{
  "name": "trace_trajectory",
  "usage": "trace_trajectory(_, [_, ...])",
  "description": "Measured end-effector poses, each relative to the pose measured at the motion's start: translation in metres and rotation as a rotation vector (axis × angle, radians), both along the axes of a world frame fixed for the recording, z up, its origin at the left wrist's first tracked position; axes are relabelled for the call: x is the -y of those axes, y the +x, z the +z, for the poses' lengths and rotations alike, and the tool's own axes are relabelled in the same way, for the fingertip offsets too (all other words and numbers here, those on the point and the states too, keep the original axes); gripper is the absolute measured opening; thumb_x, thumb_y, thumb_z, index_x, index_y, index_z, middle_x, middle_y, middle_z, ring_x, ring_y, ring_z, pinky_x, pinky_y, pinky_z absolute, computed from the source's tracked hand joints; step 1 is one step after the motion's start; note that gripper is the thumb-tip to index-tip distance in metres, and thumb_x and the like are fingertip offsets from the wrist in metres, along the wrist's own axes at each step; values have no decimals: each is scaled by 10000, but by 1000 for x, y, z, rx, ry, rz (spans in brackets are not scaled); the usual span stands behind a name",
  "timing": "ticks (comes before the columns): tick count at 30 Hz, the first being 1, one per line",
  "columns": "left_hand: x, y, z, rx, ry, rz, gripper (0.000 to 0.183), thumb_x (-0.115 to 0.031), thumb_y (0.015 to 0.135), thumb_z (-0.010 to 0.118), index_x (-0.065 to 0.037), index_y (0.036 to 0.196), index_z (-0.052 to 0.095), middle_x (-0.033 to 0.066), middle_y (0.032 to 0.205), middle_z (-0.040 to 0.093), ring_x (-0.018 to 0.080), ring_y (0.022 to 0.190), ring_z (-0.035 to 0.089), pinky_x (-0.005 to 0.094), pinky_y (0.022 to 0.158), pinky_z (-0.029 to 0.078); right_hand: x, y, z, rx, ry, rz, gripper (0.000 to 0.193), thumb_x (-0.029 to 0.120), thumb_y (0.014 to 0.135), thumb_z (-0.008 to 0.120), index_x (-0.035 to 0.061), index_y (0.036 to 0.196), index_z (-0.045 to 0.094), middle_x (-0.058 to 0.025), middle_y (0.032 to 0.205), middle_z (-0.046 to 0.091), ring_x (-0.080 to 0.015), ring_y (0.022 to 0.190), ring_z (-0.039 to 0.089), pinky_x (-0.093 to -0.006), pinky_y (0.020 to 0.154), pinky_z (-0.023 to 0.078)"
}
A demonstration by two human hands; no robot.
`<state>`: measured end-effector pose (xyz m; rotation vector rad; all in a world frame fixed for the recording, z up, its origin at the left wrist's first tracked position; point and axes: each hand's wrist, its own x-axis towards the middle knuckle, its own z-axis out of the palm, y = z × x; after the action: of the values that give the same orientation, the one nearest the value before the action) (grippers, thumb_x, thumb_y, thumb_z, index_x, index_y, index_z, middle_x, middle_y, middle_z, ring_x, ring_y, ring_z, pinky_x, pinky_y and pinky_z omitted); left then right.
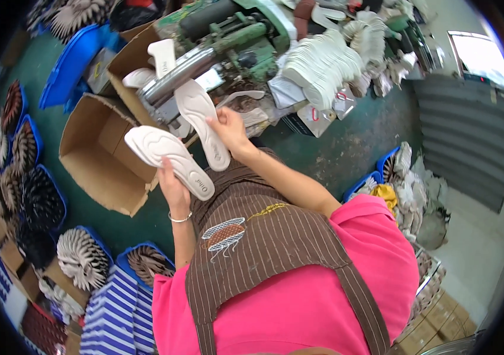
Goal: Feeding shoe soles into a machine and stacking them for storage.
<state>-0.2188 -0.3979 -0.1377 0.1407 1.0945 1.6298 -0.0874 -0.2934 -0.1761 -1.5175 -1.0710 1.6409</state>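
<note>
My left hand is closed on a stack of white shoe insoles with moulded wavy ridges, held in front of my apron; how many are in it I cannot tell. A single white insole is pinched in my right hand, its heel end toward me and its toe end by the metal cylinder of a green machine. The two hands are close together but apart. Just beyond them, another pale insole lies against the far side of the cylinder.
An open cardboard box stands left of my hands. White insoles are piled in a long row right of the machine. Blue bins of insoles line the left floor. A blue plastic chair stands at the upper left.
</note>
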Motion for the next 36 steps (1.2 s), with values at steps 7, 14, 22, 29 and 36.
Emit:
trace_trajectory(7, [-1, 5, -5, -81, -83, -75, 412, -274, 970, 440, 18, 1260, 418, 122, 1204, 526, 209, 1066, 533, 351, 916, 437, 32, -24, 18, -117, 95, 167, 175, 141, 789, 665, 16, 899, 614, -121, 789, 667, -160, 709, 644, -295, 636, 498])
trace_trajectory(14, [-11, 2, 5, -183, -103, -112, 461, -366, 976, 385, 8, 1242, 430, 137, 1180, 537, 220, 1047, 548, 351, 857, 481, -34, -7, -14, 149, 190, -123, 217, 88, 749, 681, -17, 922, 603, -96, 775, 660, -141, 679, 619, -277, 613, 493])
trace_trajectory(22, [-13, -2, -14, -185, -144, -226, 532, -414, 970, 374, 3, 1301, 373, 134, 1272, 466, 209, 1141, 475, 339, 953, 389, 36, -21, 6, -171, -7, 288, 218, 161, 850, 628, -22, 968, 633, -52, 851, 662, -60, 765, 572, -257, 680, 474])
trace_trajectory(29, [-17, 13, -3, -409, -208, -326, 692, -520, 943, 346, -56, 1430, 183, 176, 1403, 334, 292, 1311, 302, 428, 1043, 261, -27, -39, -8, 37, 125, 60, 234, 184, 818, 620, -5, 953, 645, -123, 803, 685, -164, 734, 657, -280, 659, 503])
trace_trajectory(36, [-21, 41, -12, -402, -393, -388, 565, -411, 947, 438, -97, 1390, 284, 173, 1368, 378, 293, 1240, 403, 415, 974, 353, 20, 68, -43, -229, -349, 351, 217, 231, 888, 573, 48, 992, 623, -63, 826, 668, -133, 708, 649, -264, 616, 531])
